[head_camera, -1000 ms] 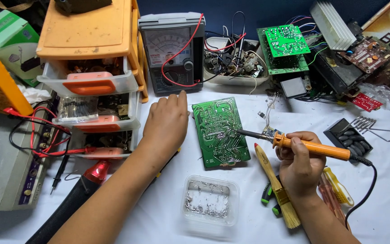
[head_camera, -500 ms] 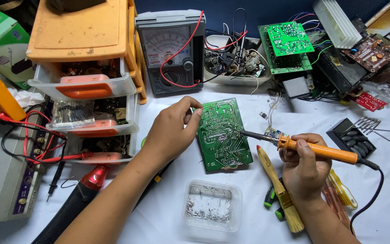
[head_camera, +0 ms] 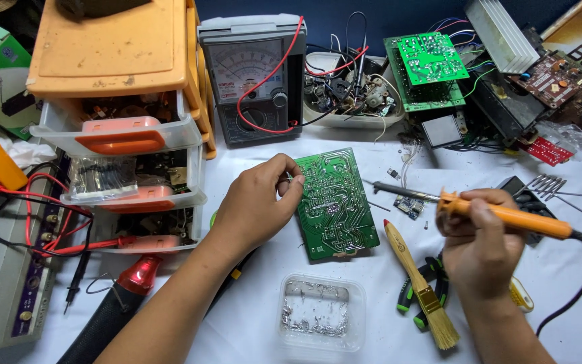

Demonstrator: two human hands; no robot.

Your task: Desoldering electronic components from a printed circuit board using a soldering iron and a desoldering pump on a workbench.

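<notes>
A green circuit board [head_camera: 335,202] lies solder side up on the white cloth. My left hand [head_camera: 257,202] grips its left edge with thumb and fingers. My right hand [head_camera: 481,243] holds an orange-handled soldering iron [head_camera: 506,214]; its metal tip [head_camera: 389,189] points left and hovers just right of the board, apart from it. A black cord runs from the iron's handle off to the right.
A clear tub of solder bits [head_camera: 321,315] sits in front of the board. A wooden brush [head_camera: 417,286] and green pliers [head_camera: 432,290] lie by my right hand. An analog multimeter [head_camera: 250,77], an orange drawer unit [head_camera: 126,128] and more circuit boards [head_camera: 429,64] stand behind.
My left hand slid from resting flat beside the board to gripping its left edge. The iron's tip drew back to the right, off the board.
</notes>
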